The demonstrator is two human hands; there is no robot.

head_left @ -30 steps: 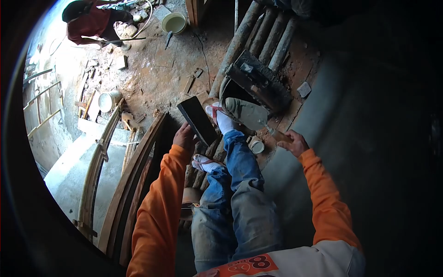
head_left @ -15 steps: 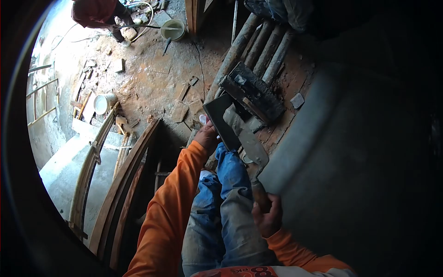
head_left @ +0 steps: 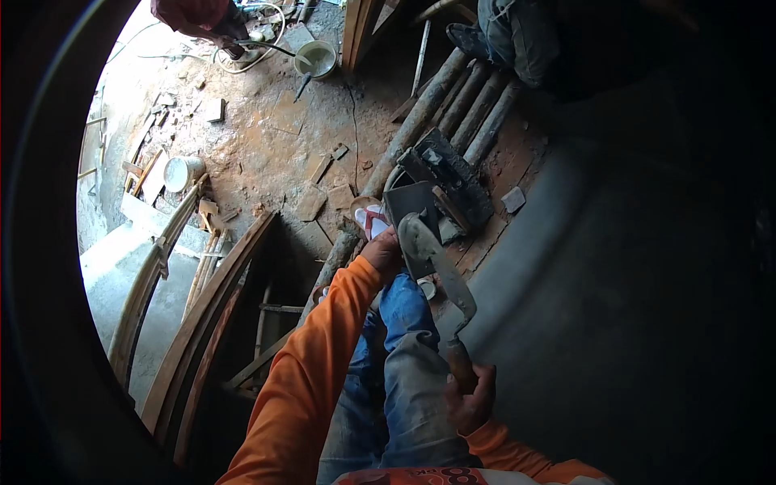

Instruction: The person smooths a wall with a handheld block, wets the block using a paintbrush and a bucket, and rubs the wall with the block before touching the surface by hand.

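My left hand (head_left: 381,252) is closed on a rectangular plastering trowel (head_left: 411,199), with its flat grey face turned up and its handle hidden. In my right hand (head_left: 471,400) is the wooden handle of a pointed masonry trowel (head_left: 449,279), gripped with the fingers wrapped round. The masonry trowel's rounded tip lies over the plastering trowel's face; whether the two touch, I cannot tell. Grey mortar smears the pointed blade. Just beyond both tools is a dark, mortar-stained trough (head_left: 461,182) with a wooden-handled tool lying on it.
Several round poles (head_left: 485,101) lie beyond the trough. Curved wooden boards (head_left: 206,323) stand at the left. A white bucket (head_left: 184,173) and a bucket of liquid (head_left: 315,60) are on the dirt floor. Other people's legs (head_left: 517,40) show at the top. Smooth grey concrete (head_left: 550,299) spreads on the right.
The plastering trowel has tilted and shifted slightly right with my left hand. The masonry trowel's blade has moved further over its face. The view has shifted a little.
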